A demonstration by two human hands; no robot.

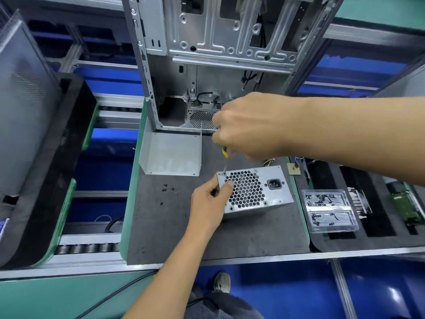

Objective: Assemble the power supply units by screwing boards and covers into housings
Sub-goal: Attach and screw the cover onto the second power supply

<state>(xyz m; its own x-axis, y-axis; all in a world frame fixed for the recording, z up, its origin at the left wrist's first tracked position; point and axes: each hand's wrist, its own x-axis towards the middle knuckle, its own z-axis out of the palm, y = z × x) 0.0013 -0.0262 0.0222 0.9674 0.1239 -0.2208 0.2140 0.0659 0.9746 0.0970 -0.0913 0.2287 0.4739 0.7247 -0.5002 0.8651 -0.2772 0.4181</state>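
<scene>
A grey metal power supply unit (264, 194) stands on the dark mat, its honeycomb fan grille and black power socket facing up. My left hand (207, 206) grips its left edge, thumb on the grille. My right hand (248, 127) holds a yellow-handled screwdriver (225, 161) upright, with its tip at the screw hole in the unit's top left corner. A bent grey metal cover (170, 155) lies open on the mat behind the unit. Several small black screws (169, 188) lie loose on the mat to the left.
An open silver computer case (207, 65) stands at the back of the mat (172, 231). A clear plastic tray (328, 210) of small parts sits to the right, beside black foam slots with a heatsink and green board. A large foam-edged panel (27, 125) leans at left.
</scene>
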